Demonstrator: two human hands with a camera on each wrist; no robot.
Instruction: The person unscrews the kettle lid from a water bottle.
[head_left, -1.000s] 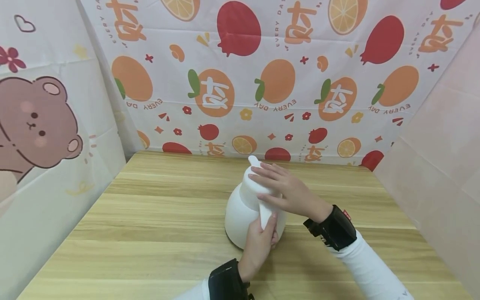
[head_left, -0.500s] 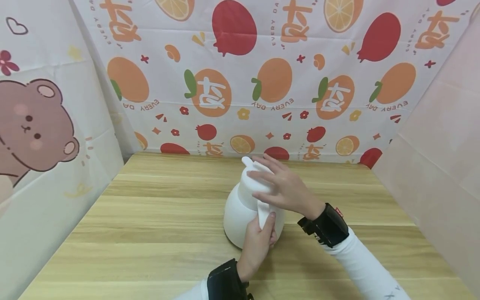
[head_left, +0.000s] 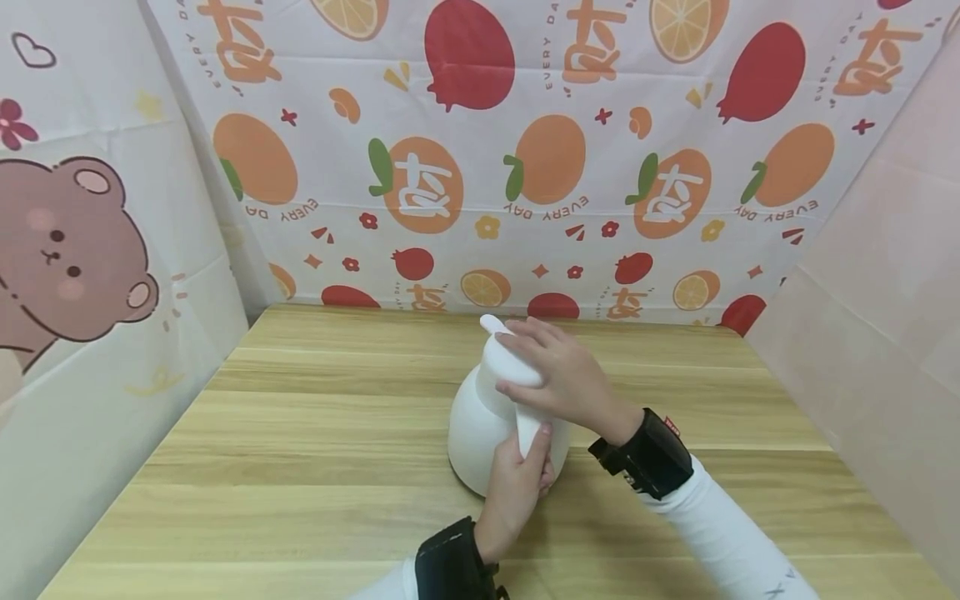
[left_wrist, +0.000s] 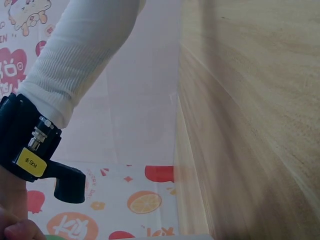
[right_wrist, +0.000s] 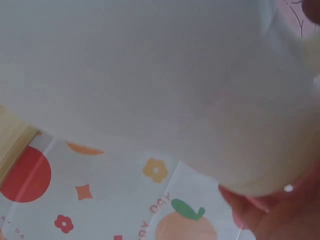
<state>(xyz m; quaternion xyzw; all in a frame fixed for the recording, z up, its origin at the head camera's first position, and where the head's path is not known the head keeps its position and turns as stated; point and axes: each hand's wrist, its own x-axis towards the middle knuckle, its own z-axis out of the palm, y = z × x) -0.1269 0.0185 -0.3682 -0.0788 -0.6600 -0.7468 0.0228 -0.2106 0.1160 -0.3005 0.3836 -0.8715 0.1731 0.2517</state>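
Observation:
A white jug [head_left: 470,429] with a rounded body stands upright on the wooden table, its small spout tip [head_left: 491,323] pointing toward the back. My left hand [head_left: 513,483] grips the jug's handle [head_left: 528,427], thumb along its top. Over the lid [head_left: 512,365] lies my right hand [head_left: 570,379], fingers bent round the far side and thumb on the near side. In the right wrist view the white jug [right_wrist: 150,75] fills the upper part, with fingers [right_wrist: 270,212] at its lower right edge. The left wrist view shows mostly the other sleeve and table.
The wooden table [head_left: 300,450] reaches a fruit-print cloth [head_left: 487,167] at the back. A cloth with a bear print [head_left: 75,250] hangs on the left, and a plain pale cloth [head_left: 885,333] on the right. Both wrists wear black bands [head_left: 652,454].
My right hand's fingers, spread over the lid and then lifted a little, have settled bent round it. The spout tip sits slightly further left. My left hand keeps its grip on the handle.

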